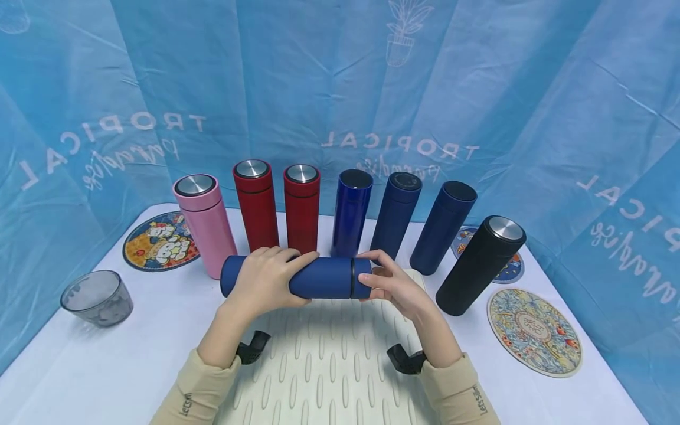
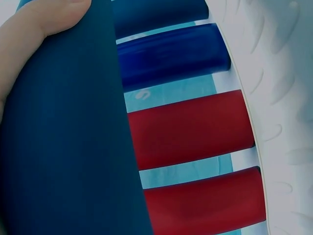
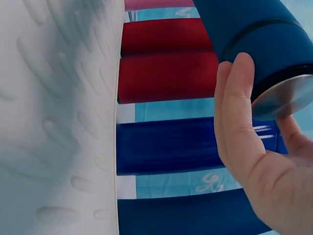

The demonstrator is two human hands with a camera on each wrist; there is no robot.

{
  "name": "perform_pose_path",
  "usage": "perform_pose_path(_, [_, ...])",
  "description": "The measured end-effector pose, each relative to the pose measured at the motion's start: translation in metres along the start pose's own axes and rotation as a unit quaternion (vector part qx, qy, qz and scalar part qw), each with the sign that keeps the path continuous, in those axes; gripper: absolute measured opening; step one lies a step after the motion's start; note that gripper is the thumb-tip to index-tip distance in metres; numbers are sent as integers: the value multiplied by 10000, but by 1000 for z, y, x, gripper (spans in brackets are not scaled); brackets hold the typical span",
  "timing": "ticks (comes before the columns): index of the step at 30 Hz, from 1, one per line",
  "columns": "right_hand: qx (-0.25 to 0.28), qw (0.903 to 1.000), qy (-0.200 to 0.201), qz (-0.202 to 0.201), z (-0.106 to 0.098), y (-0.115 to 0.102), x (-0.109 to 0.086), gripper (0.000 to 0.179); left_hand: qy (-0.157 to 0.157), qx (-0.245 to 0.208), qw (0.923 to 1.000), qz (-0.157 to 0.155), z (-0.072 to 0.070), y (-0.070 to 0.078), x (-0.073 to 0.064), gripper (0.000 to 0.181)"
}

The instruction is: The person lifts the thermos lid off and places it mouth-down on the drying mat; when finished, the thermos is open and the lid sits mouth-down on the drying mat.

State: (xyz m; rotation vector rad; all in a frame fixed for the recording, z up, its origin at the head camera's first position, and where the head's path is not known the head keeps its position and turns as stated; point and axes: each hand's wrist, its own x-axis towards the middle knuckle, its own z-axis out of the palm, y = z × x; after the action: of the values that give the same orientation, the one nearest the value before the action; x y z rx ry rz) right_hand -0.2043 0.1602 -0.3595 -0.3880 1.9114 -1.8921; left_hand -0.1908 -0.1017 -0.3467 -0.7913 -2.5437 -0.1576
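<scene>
The two sleeves are beige, and a black bracket is fitted at each wrist. Between the forearms, a cream mat with raised oval ridges lies on the white table.

The held bottle is dark blue and lies sideways in both hands over the far part of the mat, lid end to the right. The left hand is closed around the body toward the base end, fingers curled over it. The right hand is partly closed, gripping the lid end between thumb and fingers. The right wrist view shows fingers along the lid's side and a silver end face.

To the left stands a grey see-through cup. To the right lies a floral coaster.

Beyond the hands, upright bottles stand in a curved row. From left to right: a pink bottle beside a cartoon coaster, two red bottles, a glossy blue bottle, two matte navy bottles and a black bottle. A blue printed curtain closes the rear.
</scene>
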Motion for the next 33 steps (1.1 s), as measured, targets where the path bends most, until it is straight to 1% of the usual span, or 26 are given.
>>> perform_pose_path(5, [-491, 9987, 63, -73, -2, 0, -1, 57, 24, -31, 10000, -17, -1, 1, 1, 78])
perform_pose_path(7, [-654, 9977, 55, -163, -2, 1, -1, 58, 9, -44, 10000, -33, -2, 1, 0, 78])
perform_pose_path(16, [-975, 9908, -135, -925, -2, 6, 1, 59, -155, -121, 9997, -117, -4, -2, -1, 77])
perform_pose_path(22, [-1373, 9829, -148, -1215, -2, 8, 1, 59, -256, -206, 9993, -184, -5, -4, -1, 78])
perform_pose_path(25, [-1485, 9817, -197, -1178, -2, 7, 1, 59, -299, -192, 9992, -182, -4, -4, -1, 78])
perform_pose_path(28, [-1574, 9826, -244, -953, -3, 5, 0, 70, -276, -187, 9993, -143, -3, -4, -1, 78])
perform_pose_path(30, [-1595, 9844, -213, -705, -4, 2, -1, 73, -242, -145, 9996, -81, -2, -4, -1, 79])
perform_pose_path(33, [-1576, 9873, 94, -195, -4, -1, -2, 64, -169, -101, 9998, 35, -1, -3, 0, 80])
